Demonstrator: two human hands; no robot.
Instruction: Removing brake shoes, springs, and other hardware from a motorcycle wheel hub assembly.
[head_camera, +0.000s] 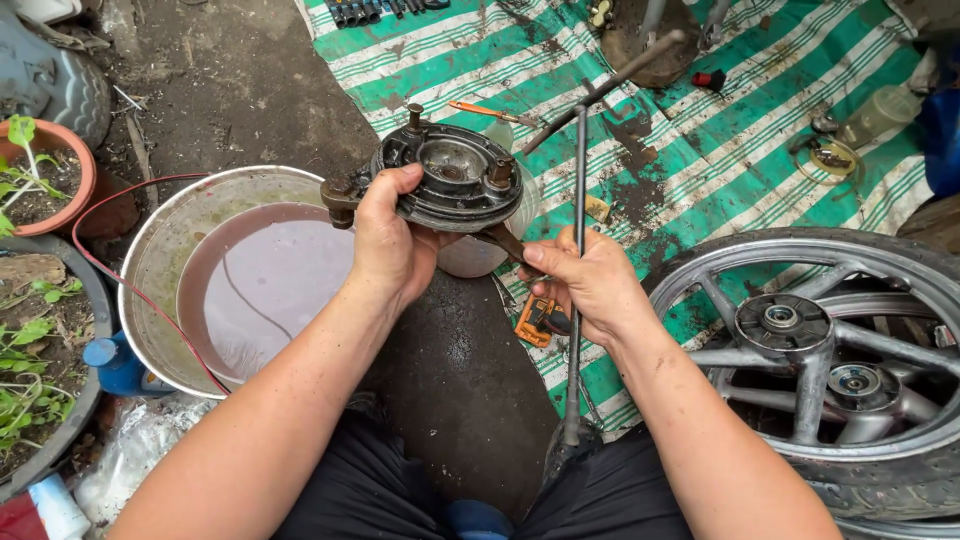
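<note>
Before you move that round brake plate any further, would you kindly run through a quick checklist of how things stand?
1. Left hand grips the brake plate by its near edge: ok.
2. Right hand on the plate's lever arm, beside the long rod: ok.
3. Basin of murky liquid sits left of the plate, not under it: ok.
4. Wheel lies flat, apart from the hands: ok.
5. Plate's underside condition: cannot tell.

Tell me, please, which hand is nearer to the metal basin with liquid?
Left. The left hand grips the round brake plate just beside the metal basin's right rim. The right hand is farther right, on the lever below the plate.
</note>
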